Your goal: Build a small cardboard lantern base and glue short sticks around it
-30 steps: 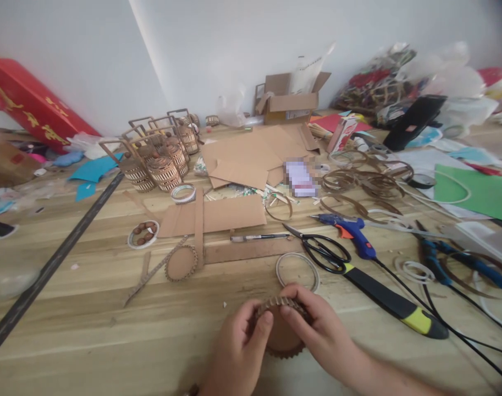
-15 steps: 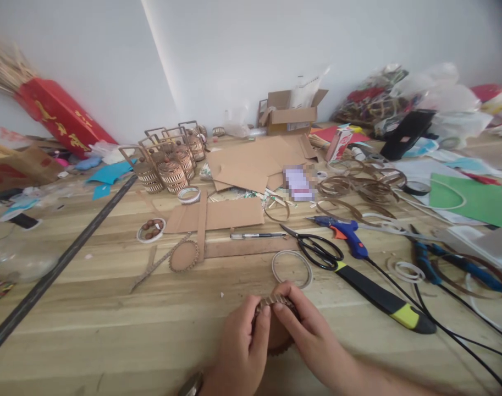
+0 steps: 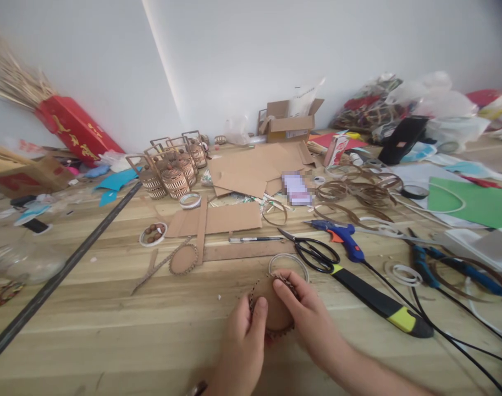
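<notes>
A round cardboard disc (image 3: 277,311) with a ridged, corrugated strip round its edge is held between both hands near the front of the table. My left hand (image 3: 246,335) grips its left edge, thumb on the flat face. My right hand (image 3: 306,308) grips the upper right edge, its thumb also pressing the face; the fingers beneath are partly hidden. Just beyond lies a pale ring (image 3: 288,265). A similar disc with a ridged rim (image 3: 183,259) rests on the table to the left, a corrugated strip (image 3: 154,270) trailing from it.
Black-handled scissors (image 3: 316,254), a blue glue gun (image 3: 345,236) and a black-and-yellow cutter (image 3: 378,302) lie to the right. Beyond are a pen (image 3: 254,239), cardboard sheets (image 3: 259,165) and small lidded baskets (image 3: 174,179). A dark bar (image 3: 69,267) crosses the left side.
The hands have moved apart along the disc's rim, and the disc has tipped so its flat face shows. The view has shifted slightly.
</notes>
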A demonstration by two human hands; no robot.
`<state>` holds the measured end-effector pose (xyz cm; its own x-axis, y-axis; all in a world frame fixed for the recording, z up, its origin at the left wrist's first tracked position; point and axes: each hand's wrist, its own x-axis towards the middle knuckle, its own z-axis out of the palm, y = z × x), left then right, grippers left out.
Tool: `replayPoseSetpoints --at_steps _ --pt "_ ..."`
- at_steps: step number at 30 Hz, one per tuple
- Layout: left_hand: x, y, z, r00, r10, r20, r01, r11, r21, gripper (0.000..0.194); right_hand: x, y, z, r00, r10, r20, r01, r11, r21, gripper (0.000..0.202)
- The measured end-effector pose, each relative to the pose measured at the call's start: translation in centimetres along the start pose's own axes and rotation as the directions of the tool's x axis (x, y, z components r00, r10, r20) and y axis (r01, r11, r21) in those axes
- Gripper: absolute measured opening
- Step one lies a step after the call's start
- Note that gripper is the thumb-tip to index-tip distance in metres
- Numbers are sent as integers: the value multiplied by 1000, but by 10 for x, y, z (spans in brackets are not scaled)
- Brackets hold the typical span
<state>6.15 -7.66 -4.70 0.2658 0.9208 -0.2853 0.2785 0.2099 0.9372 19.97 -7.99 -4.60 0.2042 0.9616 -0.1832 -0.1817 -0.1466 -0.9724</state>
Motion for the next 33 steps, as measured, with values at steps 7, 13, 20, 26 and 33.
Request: replayPoseSetpoints --at_steps 7,13,20,26,33 --pt "-2 1 5 998 -42 -55 43 999 5 51 1 -2 -1 993 97 60 -105 986 132 44" --pt "-3 4 14 995 -24 -99 21 999 -27 45 -1 -3 1 984 156 86 -171 962 212 48" --pt "1 5 14 992 -78 -100 66 991 -119 45 0 -1 1 987 146 66 -157 963 221 45" --pt "10 6 -1 990 -141 -28 131 964 -232 55 -1 -2 -1 985 139 100 -154 975 159 60" --pt "23 -2 -61 835 395 -383 -168 846 505 69 18 -24 -28 958 -275 -85 227 903 -365 42"
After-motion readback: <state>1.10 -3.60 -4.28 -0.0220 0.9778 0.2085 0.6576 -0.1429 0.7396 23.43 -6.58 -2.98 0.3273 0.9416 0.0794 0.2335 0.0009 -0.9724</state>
